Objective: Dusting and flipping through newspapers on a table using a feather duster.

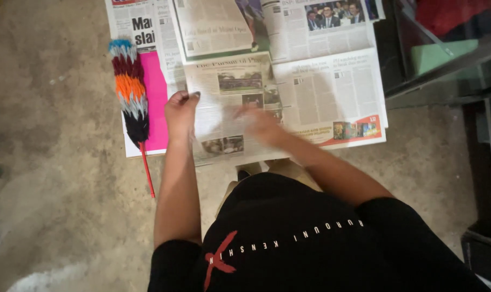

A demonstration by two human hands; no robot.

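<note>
Several newspaper sheets [321, 86] lie spread on a concrete floor. My left hand [180, 111] pinches the left edge of the nearest sheet [229, 86], fingers curled on the paper. My right hand [259, 121] lies flat on the same sheet, blurred by motion, palm down. A feather duster [131, 89] with blue, maroon, orange, grey and black bands and a thin red handle rests on the floor just left of my left hand, partly over a pink page [156, 103].
A dark glass-fronted cabinet [445, 59] stands at the right, with a green shape and red cloth inside. Bare concrete floor [51, 162] stretches to the left. My black shirt fills the bottom of the view.
</note>
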